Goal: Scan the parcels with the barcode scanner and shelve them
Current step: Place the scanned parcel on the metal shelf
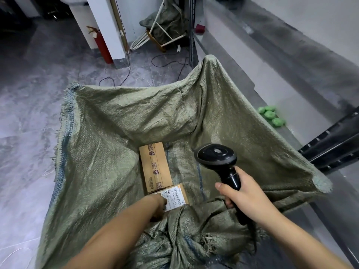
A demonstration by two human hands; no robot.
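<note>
Left forearm nearest the camera: the left hand (158, 207) is reaching down into the woven sack (108, 133), its fingers touching the labelled near end of the parcel (158, 169); grip cannot be told. The parcel's long axis is running away from the person. To the right, the right hand (246, 193) is gripping the barcode scanner (217, 155), head hovering above and right of the label (173, 197).

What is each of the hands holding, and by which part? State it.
The right hand grips the barcode scanner by its handle. The left hand reaches onto the labelled parcel; whether it grips it cannot be told.
</note>
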